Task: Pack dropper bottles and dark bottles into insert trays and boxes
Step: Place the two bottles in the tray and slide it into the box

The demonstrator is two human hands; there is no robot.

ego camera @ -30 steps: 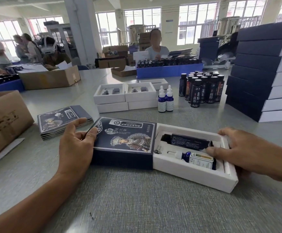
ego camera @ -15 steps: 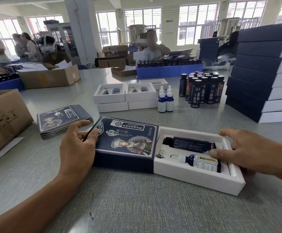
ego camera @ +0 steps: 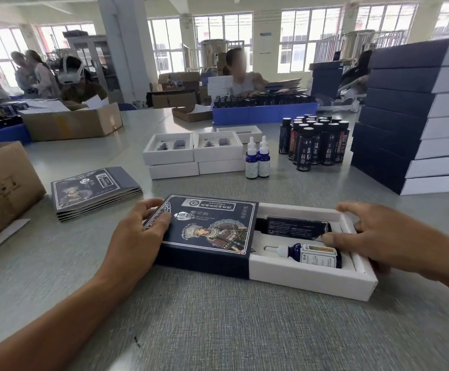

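Two hands work one box. At far left sits a cardboard carton point(ego camera: 1, 183), then a stack of flat printed sleeves point(ego camera: 95, 192). Our left hand point(ego camera: 140, 236) grips the left end of the navy sleeve point(ego camera: 207, 231), thumb on top, fingers curled over its edge. Since a second ago, the white insert tray point(ego camera: 311, 279) has slid out to the right; we judge it is being reseated before closing, so this box is nearly packed. In the tray lie a dark bottle point(ego camera: 295, 227) in the far slot and a blue dropper bottle point(ego camera: 311, 255) in the near one. Our right hand point(ego camera: 384, 236) rests on the tray's right end, fingers fairly straight, one fingertip at the dropper bottle's base.

The sleeve's title is Chinese, too small for us to read. Behind stand empty trays point(ego camera: 194, 151), two dropper bottles point(ego camera: 257, 159), dark bottles point(ego camera: 314, 143) marked 温泉 and 苗浴, and stacked finished boxes point(ego camera: 416, 116).
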